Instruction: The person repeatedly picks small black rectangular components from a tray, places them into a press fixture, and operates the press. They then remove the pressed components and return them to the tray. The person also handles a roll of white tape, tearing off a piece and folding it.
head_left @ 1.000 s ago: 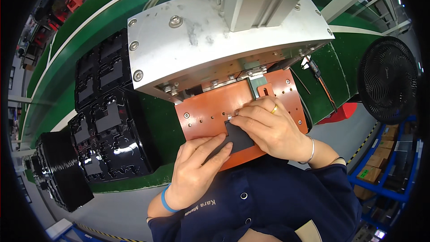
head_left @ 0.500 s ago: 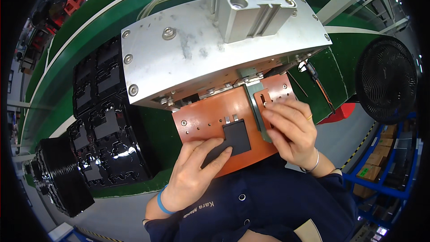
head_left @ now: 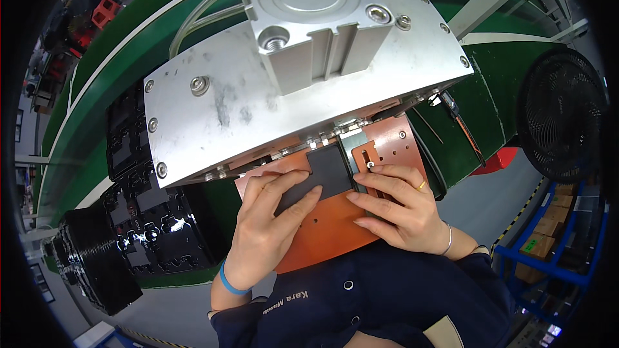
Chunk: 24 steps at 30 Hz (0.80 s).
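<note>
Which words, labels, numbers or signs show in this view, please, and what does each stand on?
Navy work shirt: pale lettering on the chest, which I won't copy out.
Cardboard box: green label, too small to read.
Black fan: hub marking, too small to read.
Black tray: small pale marking, unreadable.
Dark grey flat block in the left hand: no lettering visible.

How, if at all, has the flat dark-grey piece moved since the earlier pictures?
Yes: judged against the orange perforated plate, the flat dark-grey piece has moved forward, toward the silver metal housing.
</note>
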Motion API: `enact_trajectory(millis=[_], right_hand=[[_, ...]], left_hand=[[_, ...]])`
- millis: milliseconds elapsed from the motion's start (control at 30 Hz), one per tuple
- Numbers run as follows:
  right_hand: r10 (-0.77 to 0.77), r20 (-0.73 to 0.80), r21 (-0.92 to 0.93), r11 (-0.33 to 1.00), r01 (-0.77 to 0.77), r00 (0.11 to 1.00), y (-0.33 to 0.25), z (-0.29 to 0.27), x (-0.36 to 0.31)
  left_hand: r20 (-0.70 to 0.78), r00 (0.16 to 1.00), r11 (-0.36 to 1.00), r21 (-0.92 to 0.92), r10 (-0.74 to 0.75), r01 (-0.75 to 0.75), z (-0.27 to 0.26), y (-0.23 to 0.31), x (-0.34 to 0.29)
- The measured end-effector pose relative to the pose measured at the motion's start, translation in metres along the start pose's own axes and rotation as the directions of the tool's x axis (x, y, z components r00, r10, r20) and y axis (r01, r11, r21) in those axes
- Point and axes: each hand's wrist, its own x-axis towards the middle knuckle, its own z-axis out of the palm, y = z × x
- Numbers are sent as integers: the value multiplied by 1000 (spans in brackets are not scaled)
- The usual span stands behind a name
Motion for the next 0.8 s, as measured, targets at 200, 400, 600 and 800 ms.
enact_trajectory(millis=[200, 400, 600, 800], right_hand=[[9, 9, 27, 1000, -9, 1000, 0, 0, 0], [15, 43, 10, 1000, -15, 999, 0, -1, 0], [-15, 169, -81, 996, 30, 985, -4, -3, 1], [19, 226, -161, 987, 19, 974, -8, -1, 1]], left_hand=[[-5, 1000, 1000, -16, -9, 8, 0, -2, 6], [18, 999, 1000, -1, -26, 26, 0, -2, 5], [62, 998, 999, 48, -24, 21, -2, 2, 5], [81, 996, 998, 48, -40, 36, -3, 2, 6]])
